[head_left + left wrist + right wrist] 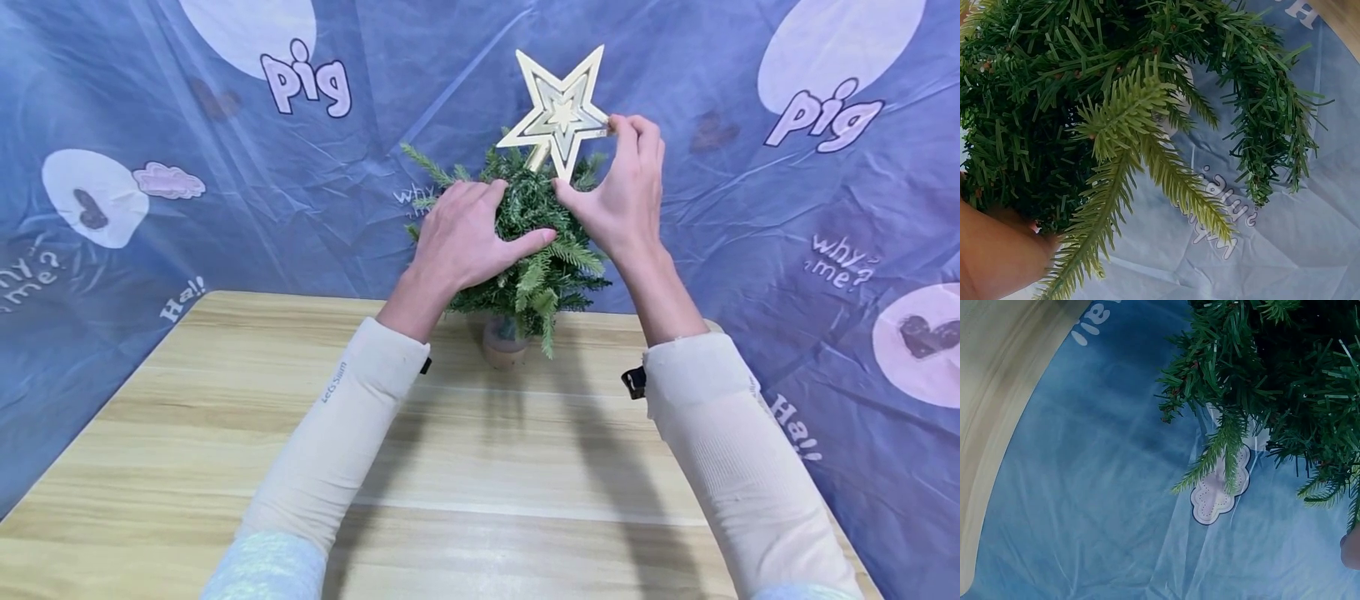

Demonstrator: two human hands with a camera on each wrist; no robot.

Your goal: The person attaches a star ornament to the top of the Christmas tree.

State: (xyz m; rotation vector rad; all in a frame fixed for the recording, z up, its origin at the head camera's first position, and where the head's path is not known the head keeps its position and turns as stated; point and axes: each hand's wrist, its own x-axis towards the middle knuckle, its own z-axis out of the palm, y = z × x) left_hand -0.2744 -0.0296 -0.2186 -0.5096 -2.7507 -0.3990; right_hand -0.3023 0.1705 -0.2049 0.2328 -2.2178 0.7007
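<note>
A small artificial Christmas tree (525, 283) stands on the table in a clear, round-looking base (505, 342). At its top a gold star tree topper (562, 115) leans to the right, its short stem reaching down into the greenery. My right hand (630, 187) holds the star, fingers at its right point and thumb by its lower point. On the tree's upper left, my left hand (465, 237) grips the foliage, thumb across the front; the other fingertips are partly hidden. Green branches (1129, 119) fill much of the left wrist view, and dark needles (1310, 381) show in the right wrist view.
The wooden table (450, 483) spreads out in front of the tree. Behind and beside it hangs a blue printed cloth (420, 75) with cartoon lettering. A table edge (997, 425) curves along the left of the right wrist view.
</note>
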